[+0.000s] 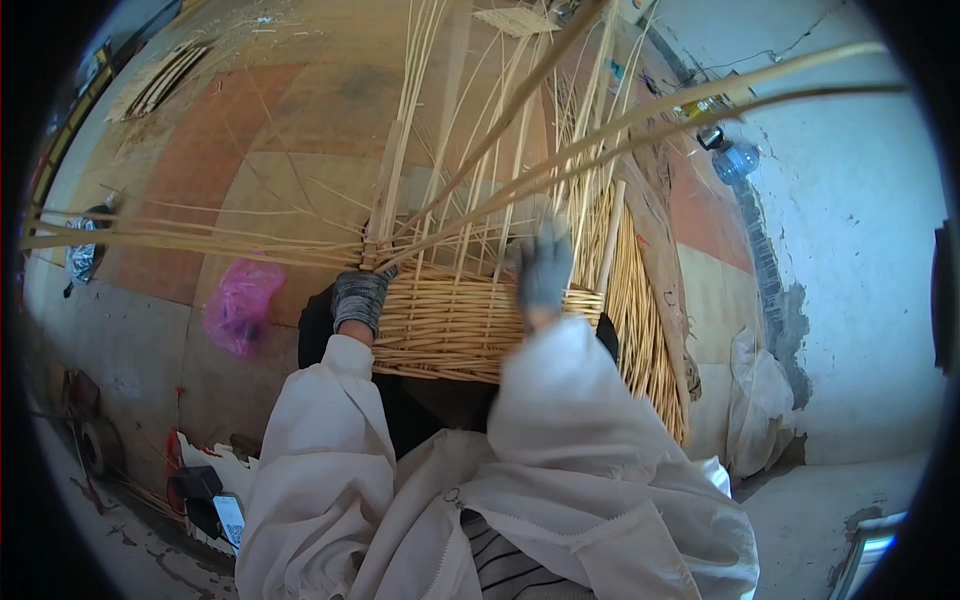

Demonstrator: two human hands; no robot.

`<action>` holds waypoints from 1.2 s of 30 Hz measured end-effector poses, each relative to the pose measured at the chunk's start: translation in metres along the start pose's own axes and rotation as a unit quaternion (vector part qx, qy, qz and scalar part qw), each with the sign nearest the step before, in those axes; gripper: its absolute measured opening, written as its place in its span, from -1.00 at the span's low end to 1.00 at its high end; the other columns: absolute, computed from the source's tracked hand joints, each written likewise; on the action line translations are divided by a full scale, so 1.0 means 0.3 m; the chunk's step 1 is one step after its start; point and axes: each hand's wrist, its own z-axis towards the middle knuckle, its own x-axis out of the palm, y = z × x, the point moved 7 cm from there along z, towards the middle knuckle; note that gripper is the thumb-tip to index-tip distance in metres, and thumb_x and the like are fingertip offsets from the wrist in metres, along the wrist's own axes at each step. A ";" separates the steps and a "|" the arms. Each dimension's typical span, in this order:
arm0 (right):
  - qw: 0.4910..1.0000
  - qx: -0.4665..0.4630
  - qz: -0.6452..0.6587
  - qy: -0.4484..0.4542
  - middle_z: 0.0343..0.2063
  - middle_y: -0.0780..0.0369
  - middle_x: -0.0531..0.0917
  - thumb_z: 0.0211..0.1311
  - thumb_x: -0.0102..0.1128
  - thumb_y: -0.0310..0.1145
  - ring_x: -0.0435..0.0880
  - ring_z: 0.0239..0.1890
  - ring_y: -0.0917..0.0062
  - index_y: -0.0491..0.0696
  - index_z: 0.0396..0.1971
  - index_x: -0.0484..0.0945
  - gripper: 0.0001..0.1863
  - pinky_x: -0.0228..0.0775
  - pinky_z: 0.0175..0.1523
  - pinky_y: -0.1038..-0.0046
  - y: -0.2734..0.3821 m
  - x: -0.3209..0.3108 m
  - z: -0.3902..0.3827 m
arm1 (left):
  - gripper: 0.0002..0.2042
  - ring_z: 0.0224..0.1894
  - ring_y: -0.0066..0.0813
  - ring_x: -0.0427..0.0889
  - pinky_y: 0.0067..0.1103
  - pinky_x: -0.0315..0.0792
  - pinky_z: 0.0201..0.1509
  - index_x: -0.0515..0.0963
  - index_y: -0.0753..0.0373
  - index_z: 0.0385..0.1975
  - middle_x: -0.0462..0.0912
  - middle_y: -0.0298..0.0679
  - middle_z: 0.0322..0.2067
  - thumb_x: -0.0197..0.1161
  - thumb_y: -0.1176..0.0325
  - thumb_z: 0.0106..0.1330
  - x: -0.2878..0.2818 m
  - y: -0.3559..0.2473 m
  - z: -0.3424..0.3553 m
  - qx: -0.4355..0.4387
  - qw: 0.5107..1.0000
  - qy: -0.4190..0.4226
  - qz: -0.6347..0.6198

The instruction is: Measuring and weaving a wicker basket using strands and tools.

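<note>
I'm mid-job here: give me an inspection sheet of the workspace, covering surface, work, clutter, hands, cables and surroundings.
Surface: floor in tan, reddish and grey patches, with thin sticks lying about.
Job's things: weave in front of the person; stakes rise from its far edge; long rods fan out from near its left corner; more wicker lies at right.
Clutter: pink bag and phone at left; bottle and white sack at right.
Hands: left hand gloved, curled on the weave's far left corner; right hand gloved, blurred, by its far edge, grasp unclear.
Cables: nothing seen for certain.
Surroundings: pale wall at right, its foot worn grey.
</note>
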 end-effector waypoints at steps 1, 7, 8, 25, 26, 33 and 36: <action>1.000 -0.020 0.004 0.023 -0.55 0.30 0.41 0.17 -0.07 -0.55 0.40 -0.60 0.67 -0.12 -0.10 0.35 -0.74 0.35 -0.52 0.59 0.013 -0.081 -0.089 | -0.52 -0.30 -0.19 0.57 -0.46 0.40 -0.16 0.54 0.29 -0.23 0.60 -0.05 -0.30 0.31 0.02 -0.04 -0.009 -0.022 0.005 0.038 0.999 -0.003 -0.001; 0.989 -0.056 -0.060 -0.119 -0.57 0.30 0.43 0.26 -0.12 -0.46 0.31 -0.65 0.66 -0.18 -0.19 0.34 -0.84 0.23 -0.56 0.55 0.076 -0.198 -0.076 | -0.66 -0.30 -0.25 0.54 -0.53 0.42 -0.14 0.46 0.32 -0.15 0.58 -0.07 -0.31 0.19 0.27 0.11 -0.037 -0.177 -0.284 0.143 0.987 -0.012 -0.079; 0.991 -0.023 -0.069 -0.114 -0.58 0.28 0.42 0.27 -0.14 -0.48 0.32 -0.65 0.66 -0.19 -0.20 0.33 -0.85 0.24 -0.55 0.54 0.064 -0.199 -0.092 | -0.71 -0.30 -0.20 0.54 -0.51 0.42 -0.13 0.45 0.33 -0.14 0.57 -0.04 -0.30 0.12 0.35 0.17 -0.080 -0.206 -0.366 0.263 0.950 -0.101 -0.131; 0.984 0.087 -0.021 -0.156 -0.49 0.19 0.49 0.12 0.05 -0.54 0.58 -0.37 0.41 -0.12 -0.37 0.34 -0.90 0.58 -0.25 0.43 0.206 -0.204 -0.242 | -0.53 -0.11 0.00 0.51 -0.37 0.39 -0.03 0.48 0.31 -0.13 0.52 0.14 -0.21 0.18 0.06 0.09 0.277 -0.544 -0.227 0.326 0.887 0.005 0.328; 0.983 0.091 -0.028 -0.159 -0.46 0.19 0.50 0.11 0.06 -0.55 0.59 -0.31 0.39 -0.12 -0.37 0.34 -0.89 0.58 -0.21 0.41 0.214 -0.232 -0.249 | -0.53 -0.17 -0.08 0.54 -0.39 0.41 -0.09 0.49 0.33 -0.18 0.56 0.09 -0.26 0.23 0.06 0.05 0.342 -0.504 -0.196 0.297 0.880 0.161 0.335; 0.686 -0.167 -0.702 0.097 0.06 -0.03 0.28 0.06 0.07 -0.50 0.32 0.09 0.26 -0.07 -0.09 0.42 -0.66 0.10 0.23 0.32 0.301 0.148 0.049 | -0.68 -0.53 -0.45 0.50 -0.57 0.40 -0.39 0.52 0.36 -0.42 0.57 -0.19 -0.58 0.28 0.17 0.07 0.330 -0.304 -0.225 0.180 0.944 0.190 0.203; 0.753 -0.210 -0.624 0.016 -0.10 -0.04 0.39 0.06 0.07 -0.44 0.38 0.02 0.22 -0.10 -0.03 0.36 -0.59 0.19 0.14 0.35 0.276 0.118 0.175 | -0.71 -0.54 -0.48 0.50 -0.55 0.40 -0.40 0.54 0.34 -0.45 0.57 -0.21 -0.59 0.20 0.18 0.13 0.372 -0.396 -0.264 0.141 0.958 0.155 0.198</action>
